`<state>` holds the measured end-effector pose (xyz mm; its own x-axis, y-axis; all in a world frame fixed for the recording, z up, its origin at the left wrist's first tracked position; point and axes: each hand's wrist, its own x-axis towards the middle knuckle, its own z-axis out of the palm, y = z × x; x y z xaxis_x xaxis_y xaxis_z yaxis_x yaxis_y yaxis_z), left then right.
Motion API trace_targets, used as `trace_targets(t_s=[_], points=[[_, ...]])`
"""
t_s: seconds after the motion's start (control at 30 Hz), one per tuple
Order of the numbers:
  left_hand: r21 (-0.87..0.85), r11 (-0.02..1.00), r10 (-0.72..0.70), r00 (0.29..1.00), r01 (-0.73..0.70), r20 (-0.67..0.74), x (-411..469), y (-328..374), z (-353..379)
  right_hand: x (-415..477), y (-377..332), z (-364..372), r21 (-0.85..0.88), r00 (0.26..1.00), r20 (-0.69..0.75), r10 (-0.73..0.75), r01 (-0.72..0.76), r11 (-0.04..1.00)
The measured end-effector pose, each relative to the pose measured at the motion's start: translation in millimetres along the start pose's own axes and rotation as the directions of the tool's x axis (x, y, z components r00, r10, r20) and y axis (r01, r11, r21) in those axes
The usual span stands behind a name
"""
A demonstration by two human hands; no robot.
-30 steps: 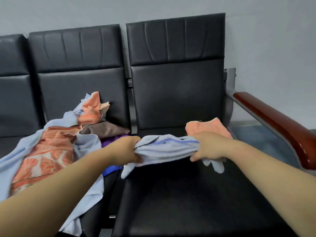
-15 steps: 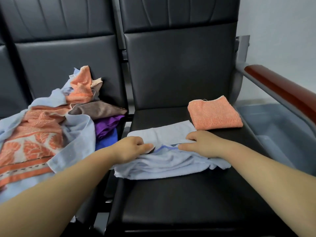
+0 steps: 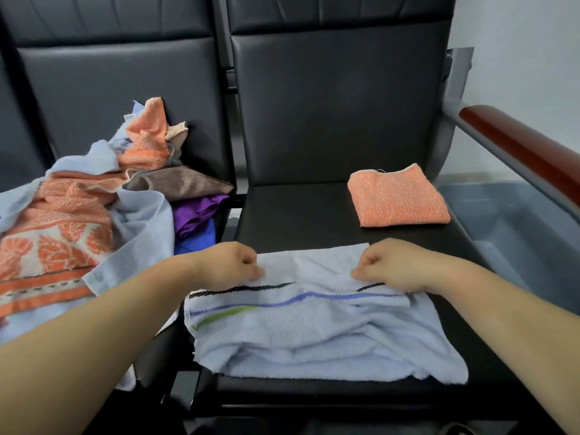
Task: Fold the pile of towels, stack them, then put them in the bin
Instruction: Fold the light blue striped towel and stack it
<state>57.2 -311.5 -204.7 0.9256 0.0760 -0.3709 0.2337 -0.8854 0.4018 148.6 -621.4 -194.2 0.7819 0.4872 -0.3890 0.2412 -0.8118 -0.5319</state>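
Note:
A pale blue towel (image 3: 314, 337) with black, purple and green stripes lies rumpled on the black chair seat (image 3: 298, 211). My left hand (image 3: 226, 265) pinches its striped edge on the left. My right hand (image 3: 389, 265) pinches the same edge on the right. Behind my right hand a folded orange towel (image 3: 398, 197) lies flat on the seat. On the seat to the left sits a loose pile of towels (image 3: 78, 221): orange patterned, pale blue, brown, purple and dark blue. A grey bin (image 3: 518, 227) stands on the floor to the right of the chair.
A red-brown armrest (image 3: 521, 146) on a grey metal frame runs along the chair's right side, above the bin. Black chair backs (image 3: 339, 105) stand behind both seats. A narrow gap separates the two seats.
The blue towel has come down from the air onto the seat. Both hands have drawn its striped edge toward me, spreading it wider, and the view has tilted down.

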Motion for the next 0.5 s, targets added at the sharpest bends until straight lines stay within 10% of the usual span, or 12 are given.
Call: trace_targets(t_s=[0.5], points=[[0.033,0.997,-0.064,0.964,0.075,-0.260,22,-16,16,41,13,14,0.055,0.927,-0.366,-0.084,0.112,0.992]])
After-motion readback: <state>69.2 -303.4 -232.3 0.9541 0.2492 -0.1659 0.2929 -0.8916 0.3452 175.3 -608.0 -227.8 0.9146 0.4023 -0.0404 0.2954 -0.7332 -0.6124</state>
